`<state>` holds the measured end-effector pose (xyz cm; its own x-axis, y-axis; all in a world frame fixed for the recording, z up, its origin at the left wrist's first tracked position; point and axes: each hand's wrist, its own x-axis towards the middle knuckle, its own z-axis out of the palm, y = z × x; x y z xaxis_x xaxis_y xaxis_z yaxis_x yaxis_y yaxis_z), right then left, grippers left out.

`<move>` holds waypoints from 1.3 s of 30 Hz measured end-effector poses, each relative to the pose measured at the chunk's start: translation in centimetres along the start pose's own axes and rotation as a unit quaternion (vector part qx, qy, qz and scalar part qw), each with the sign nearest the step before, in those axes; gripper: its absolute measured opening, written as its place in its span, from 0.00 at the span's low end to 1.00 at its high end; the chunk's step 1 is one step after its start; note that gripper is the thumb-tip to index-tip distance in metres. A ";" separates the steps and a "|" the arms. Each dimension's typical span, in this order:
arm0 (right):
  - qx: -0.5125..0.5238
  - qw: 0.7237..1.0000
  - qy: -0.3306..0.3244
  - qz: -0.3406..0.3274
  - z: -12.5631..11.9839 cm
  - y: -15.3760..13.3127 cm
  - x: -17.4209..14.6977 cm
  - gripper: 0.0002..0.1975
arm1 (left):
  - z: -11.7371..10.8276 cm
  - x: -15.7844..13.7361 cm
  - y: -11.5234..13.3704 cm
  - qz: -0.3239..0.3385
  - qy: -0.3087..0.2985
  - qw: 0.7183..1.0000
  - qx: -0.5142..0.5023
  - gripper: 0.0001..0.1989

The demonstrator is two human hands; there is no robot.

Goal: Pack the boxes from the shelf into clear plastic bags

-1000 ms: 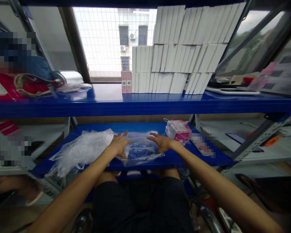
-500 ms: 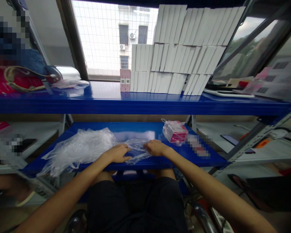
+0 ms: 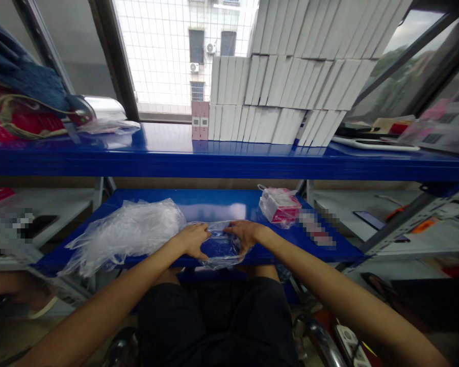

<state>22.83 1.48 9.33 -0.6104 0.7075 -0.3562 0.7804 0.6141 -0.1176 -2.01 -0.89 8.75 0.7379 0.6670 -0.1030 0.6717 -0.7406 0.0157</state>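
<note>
Between my hands at the front of the lower blue shelf, a clear plastic bag (image 3: 222, 262) is stretched wide. My left hand (image 3: 193, 239) holds its left side, with thumb and fingers spread apart against the film. On the right side my right hand (image 3: 245, 235) has its curled fingers in the film, partly covered by it. A heap of clear plastic bags (image 3: 133, 229) lies just left of my left hand. Beyond my right hand sits a pink and white box (image 3: 285, 208) wrapped in clear plastic.
White boxes (image 3: 283, 81) stand stacked in rows on the upper blue shelf (image 3: 168, 162), beside two pink boxes (image 3: 200, 121). A metal frame post (image 3: 393, 219) rises at the right. Another person's hand (image 3: 23, 295) shows at the lower left.
My fingers have gone from pinched together to spread apart. The bag between them has widened, and its front edge has come nearer to me.
</note>
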 end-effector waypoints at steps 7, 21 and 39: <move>0.000 0.999 0.052 -0.014 -1.5 1.4 -1.2 0.41 | -1.8 -0.1 1.2 0.031 0.108 0.993 0.036 0.13; -0.254 0.740 0.557 -0.280 -14.5 -14.1 -10.3 0.08 | -25.4 -6.5 4.6 -0.030 0.644 0.759 -0.094 0.11; -0.157 0.780 0.603 -0.061 -26.4 -12.6 -4.7 0.20 | -27.1 -3.1 -5.3 -0.241 0.399 0.884 -0.028 0.28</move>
<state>12.34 -0.34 36.91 -0.5084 0.3360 0.7929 0.7508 0.6239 0.2170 -6.07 3.22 35.95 0.1620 0.7655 0.6228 0.9061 -0.3653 0.2133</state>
